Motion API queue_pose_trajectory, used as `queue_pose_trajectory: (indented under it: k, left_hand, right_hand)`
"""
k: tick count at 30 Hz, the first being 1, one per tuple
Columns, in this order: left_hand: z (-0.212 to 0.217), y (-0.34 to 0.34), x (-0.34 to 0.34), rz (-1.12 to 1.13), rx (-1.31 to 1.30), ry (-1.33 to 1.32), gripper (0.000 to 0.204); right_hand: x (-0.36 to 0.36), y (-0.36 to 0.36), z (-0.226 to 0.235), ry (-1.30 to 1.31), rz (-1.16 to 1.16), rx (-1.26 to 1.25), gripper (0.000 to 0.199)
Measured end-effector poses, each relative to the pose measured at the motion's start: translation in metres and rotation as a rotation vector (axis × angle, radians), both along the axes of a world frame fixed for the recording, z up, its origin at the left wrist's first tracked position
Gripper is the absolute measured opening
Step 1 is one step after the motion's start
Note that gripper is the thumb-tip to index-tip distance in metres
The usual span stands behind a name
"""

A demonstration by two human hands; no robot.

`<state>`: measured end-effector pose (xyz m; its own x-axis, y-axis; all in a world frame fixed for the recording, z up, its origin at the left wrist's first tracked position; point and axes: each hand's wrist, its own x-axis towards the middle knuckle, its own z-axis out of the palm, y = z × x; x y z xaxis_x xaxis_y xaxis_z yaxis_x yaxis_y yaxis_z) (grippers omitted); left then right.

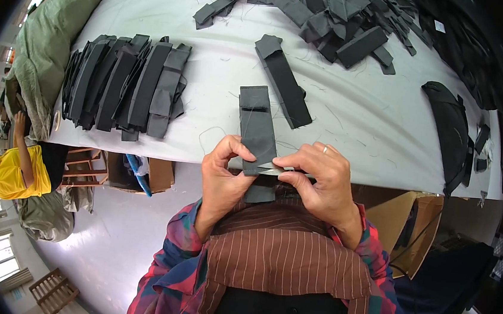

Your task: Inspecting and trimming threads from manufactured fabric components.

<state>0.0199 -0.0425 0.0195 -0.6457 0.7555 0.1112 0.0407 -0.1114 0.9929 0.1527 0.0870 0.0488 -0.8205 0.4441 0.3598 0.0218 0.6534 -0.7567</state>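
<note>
A dark grey fabric strip (258, 128) with a stitched fold across its upper part lies over the table's near edge. My left hand (225, 165) pinches its lower left side between thumb and forefinger. My right hand (320, 174), with a ring on one finger, is closed at the strip's lower right edge. A thin pale sliver (270, 171) shows between its thumb and forefinger; I cannot tell what it is. Below my fingertips the strip's lower end (259, 193) hangs against a brown striped apron. Just beyond, another black strip (285, 83) lies slantwise.
Stacked dark strips (123, 83) stand in a row at left. A loose heap of strips (341, 15) covers the far side. Black fabric pieces (448, 135) lie at right, and thread ends dot the white tabletop (216, 76). Under the table sits a cardboard box (421, 231). A person in yellow (20, 169) is at far left.
</note>
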Motion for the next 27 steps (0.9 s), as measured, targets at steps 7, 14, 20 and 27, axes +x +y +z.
queue_pose_trajectory:
  k: [7,14,20,27]
  left_hand:
    - [-0.0022,-0.0004,0.0001,0.004,-0.002,0.035,0.022]
    - [-0.0024,0.0002,0.0008,0.011,0.014,0.001,0.022]
    - [-0.0032,-0.0008,0.0005,-0.004,-0.001,0.032,0.022]
    - [0.0002,0.0019,0.0005,0.005,0.022,0.004,0.023]
  right_hand:
    - [-0.0012,-0.0034,-0.0050,0.009,-0.015,-0.032,0.016]
    - [-0.0023,-0.0054,-0.0074,0.040,-0.025,-0.087,0.015]
    - [0.0003,-0.0042,-0.0039,0.010,-0.017,-0.035,0.017]
    - [0.0014,-0.0022,-0.0025,0.014,-0.023,-0.008,0.017]
